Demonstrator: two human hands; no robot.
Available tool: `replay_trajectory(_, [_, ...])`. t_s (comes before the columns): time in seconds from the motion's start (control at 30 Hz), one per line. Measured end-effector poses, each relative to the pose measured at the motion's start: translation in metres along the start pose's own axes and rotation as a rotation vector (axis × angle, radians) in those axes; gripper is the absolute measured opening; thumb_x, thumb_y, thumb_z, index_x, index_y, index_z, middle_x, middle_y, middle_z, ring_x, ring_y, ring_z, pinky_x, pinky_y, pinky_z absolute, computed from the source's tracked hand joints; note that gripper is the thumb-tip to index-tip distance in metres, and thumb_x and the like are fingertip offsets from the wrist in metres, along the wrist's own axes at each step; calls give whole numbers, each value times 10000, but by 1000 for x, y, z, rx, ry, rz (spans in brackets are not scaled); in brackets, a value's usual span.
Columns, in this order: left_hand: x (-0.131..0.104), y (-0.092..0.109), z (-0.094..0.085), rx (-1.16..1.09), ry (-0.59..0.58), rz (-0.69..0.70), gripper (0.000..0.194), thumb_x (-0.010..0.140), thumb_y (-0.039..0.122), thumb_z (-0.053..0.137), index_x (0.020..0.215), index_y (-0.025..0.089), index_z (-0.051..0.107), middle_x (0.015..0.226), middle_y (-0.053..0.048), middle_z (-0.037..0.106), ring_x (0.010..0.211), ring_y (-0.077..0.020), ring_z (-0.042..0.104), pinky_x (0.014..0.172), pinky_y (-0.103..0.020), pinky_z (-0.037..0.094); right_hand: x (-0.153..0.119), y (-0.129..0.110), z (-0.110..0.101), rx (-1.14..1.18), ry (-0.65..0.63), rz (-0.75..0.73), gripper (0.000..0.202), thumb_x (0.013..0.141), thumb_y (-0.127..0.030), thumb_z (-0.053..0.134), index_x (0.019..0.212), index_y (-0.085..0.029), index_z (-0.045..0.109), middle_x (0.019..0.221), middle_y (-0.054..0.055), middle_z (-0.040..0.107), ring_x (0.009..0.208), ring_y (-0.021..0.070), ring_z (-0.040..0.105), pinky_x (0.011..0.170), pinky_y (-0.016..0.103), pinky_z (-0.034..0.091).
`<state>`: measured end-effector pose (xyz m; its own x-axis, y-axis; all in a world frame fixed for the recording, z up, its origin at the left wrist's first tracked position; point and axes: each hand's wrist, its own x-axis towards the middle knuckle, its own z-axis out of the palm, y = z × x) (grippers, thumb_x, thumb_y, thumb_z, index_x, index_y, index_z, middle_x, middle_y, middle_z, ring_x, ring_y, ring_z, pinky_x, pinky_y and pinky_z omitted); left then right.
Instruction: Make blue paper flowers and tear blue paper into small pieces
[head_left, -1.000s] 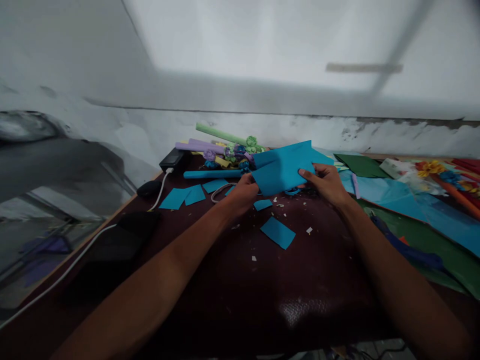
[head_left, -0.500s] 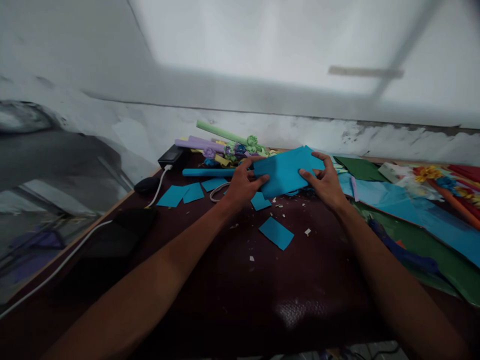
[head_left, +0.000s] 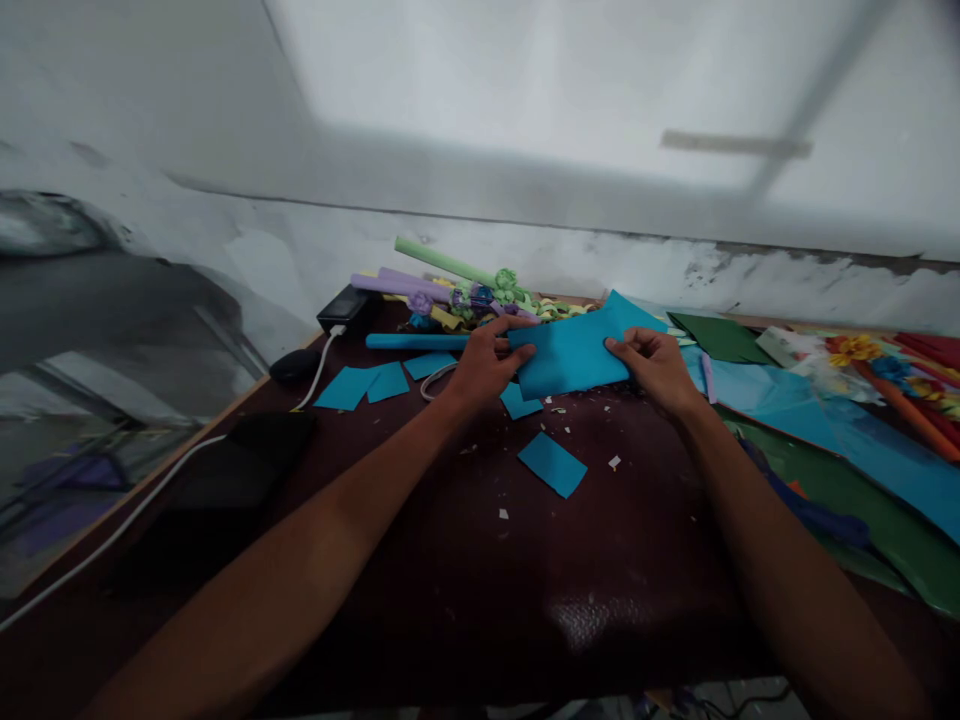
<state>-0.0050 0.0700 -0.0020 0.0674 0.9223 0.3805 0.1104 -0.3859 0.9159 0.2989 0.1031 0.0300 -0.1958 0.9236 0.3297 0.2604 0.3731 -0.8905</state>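
Observation:
Between my two hands a sheet of blue paper (head_left: 571,352) is held up above the table, with its upper right part bent back. My left hand (head_left: 491,362) pinches the left edge, thumb in front and fingers behind. At the right edge, my right hand (head_left: 654,366) grips the paper between thumb and curled fingers. Below it on the table lies a small blue paper rectangle (head_left: 553,464). Another blue piece (head_left: 519,402) sits partly under the held sheet, and several more blue pieces (head_left: 346,388) lie to the left.
Rolled paper tubes (head_left: 442,260) and paper flowers (head_left: 506,282) are piled at the back by the wall. At left are a black mouse (head_left: 295,367) and a white cable (head_left: 135,520). Green sheets (head_left: 720,337), blue sheets and a dark blue tool (head_left: 817,510) lie at right.
My right hand has moved slightly down and closed its fingers more on the paper's right edge. The sheet's upper right part now bends back further. My left hand stays nearly still.

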Motion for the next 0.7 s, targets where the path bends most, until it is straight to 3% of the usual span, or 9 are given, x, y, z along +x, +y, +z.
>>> replay_trajectory(0.23, [4,2,-2,58,106,80,250,962,387,884,1153,226,890,1284,-132,850,1299,-392,769,1116,-527,630,1,0,-1,-37,-5,-3,693,850,-770,953,754,-251,504,681,-54,353,646,125,273,590,326,210])
replay_trajectory(0.47, [7,-4,-4,89,82,123,325,1013,388,823,1270,210,913,1217,-126,894,1187,-400,826,1067,-557,653,1,1,-1,-45,-14,-9,736,841,-815,940,729,-251,481,664,-57,357,641,119,262,593,322,192])
replay_trajectory(0.7, [8,-2,-7,116,31,137,349,1023,426,823,1294,227,915,1332,-106,893,1323,-412,808,1154,-585,668,2,6,-4,-39,-6,0,711,848,-795,953,745,-247,511,672,-46,402,647,125,293,595,323,226])
